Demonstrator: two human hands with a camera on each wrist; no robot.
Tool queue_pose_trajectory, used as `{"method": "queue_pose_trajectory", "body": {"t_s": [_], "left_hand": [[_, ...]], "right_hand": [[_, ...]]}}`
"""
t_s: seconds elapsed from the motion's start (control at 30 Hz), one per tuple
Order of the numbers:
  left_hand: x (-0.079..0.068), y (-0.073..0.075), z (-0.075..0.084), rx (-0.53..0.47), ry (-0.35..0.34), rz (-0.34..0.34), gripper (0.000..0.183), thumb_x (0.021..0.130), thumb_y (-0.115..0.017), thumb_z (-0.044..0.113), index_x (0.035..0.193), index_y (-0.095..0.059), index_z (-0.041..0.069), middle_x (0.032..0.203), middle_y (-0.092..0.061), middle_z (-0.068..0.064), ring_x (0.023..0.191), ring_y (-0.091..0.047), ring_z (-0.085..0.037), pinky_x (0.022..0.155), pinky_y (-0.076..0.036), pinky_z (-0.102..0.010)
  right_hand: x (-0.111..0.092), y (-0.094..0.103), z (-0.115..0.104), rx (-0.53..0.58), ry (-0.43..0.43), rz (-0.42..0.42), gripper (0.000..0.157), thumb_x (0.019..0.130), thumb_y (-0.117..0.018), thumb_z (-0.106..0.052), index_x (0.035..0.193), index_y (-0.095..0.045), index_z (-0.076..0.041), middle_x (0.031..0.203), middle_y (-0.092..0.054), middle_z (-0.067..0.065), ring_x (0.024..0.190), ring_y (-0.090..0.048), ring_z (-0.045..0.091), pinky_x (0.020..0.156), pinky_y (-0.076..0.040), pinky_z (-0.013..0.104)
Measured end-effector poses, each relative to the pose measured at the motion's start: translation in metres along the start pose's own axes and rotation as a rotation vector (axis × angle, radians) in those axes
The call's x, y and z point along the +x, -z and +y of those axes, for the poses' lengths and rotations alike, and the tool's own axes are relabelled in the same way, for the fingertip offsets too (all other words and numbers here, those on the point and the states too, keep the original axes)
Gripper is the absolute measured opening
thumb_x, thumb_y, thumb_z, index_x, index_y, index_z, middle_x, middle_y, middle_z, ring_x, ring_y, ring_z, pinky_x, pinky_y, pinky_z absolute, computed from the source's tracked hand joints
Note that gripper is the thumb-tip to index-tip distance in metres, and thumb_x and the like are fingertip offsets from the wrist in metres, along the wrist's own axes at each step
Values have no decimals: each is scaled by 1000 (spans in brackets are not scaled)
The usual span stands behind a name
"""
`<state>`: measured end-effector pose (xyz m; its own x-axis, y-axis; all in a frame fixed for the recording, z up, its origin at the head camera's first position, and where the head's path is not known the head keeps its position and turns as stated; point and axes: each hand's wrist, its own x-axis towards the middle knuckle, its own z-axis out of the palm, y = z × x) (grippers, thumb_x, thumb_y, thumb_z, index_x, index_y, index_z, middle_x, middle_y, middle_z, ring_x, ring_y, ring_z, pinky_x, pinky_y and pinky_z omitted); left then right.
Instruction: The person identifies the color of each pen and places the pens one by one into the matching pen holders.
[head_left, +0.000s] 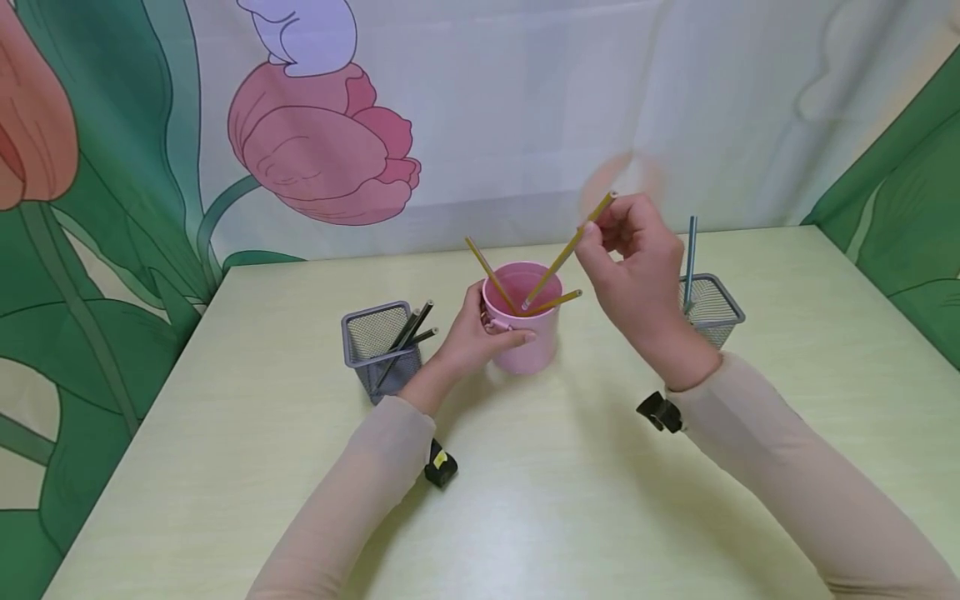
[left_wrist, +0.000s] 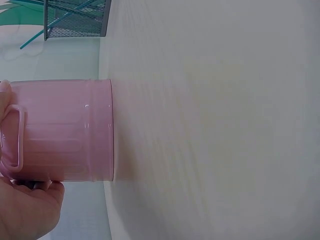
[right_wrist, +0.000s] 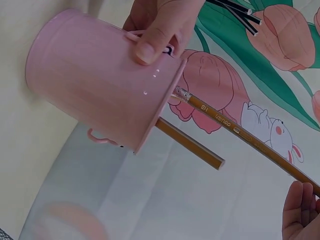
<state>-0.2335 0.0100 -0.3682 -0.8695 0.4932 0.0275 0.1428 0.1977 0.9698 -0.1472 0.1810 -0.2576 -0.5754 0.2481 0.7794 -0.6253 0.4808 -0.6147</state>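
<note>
A pink bucket-like pot [head_left: 525, 346] with small side handles stands upright on the table. My left hand [head_left: 480, 333] grips its left side, thumb across the front below the rim. Two yellow pencils, one leaning left [head_left: 486, 265] and one leaning right [head_left: 562, 300], rest in the pot. Between the fingertips of my right hand [head_left: 637, 262] is the upper part of another yellow pencil [head_left: 564, 254]. Its eraser end points down at the pot's mouth; in the right wrist view the pencil's metal ferrule [right_wrist: 182, 93] is at the rim.
Left of the pot, a grey mesh holder [head_left: 386, 354] carries several dark pencils [head_left: 408, 329]. Another mesh holder [head_left: 716, 308], with a blue pencil [head_left: 691, 258] upright in it, stands behind my right wrist. A printed curtain [head_left: 510, 125] hangs along the table's back edge.
</note>
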Motion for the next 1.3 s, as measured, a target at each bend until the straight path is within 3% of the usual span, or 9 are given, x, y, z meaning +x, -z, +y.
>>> {"method": "queue_pose_trajectory", "body": {"t_s": [0.53, 1.3], "left_hand": [[1, 0, 0, 0, 2, 2, 90, 77, -78, 10, 145, -20, 8, 142, -39, -11, 133, -39, -25, 110, -36, -36], [1, 0, -1, -13, 1, -4, 90, 77, -78, 11, 146, -19, 8, 141, -40, -10, 131, -42, -25, 109, -37, -36]], "right_hand": [[-5, -4, 7, -68, 4, -65, 8, 83, -55, 3, 88, -53, 9, 79, -63, 19, 69, -54, 0, 65, -45, 11], [-12, -15, 18, -90, -44, -184, 6, 83, -58, 1, 87, -57, 6, 78, -65, 17, 69, -60, 21, 66, -47, 10]]}}
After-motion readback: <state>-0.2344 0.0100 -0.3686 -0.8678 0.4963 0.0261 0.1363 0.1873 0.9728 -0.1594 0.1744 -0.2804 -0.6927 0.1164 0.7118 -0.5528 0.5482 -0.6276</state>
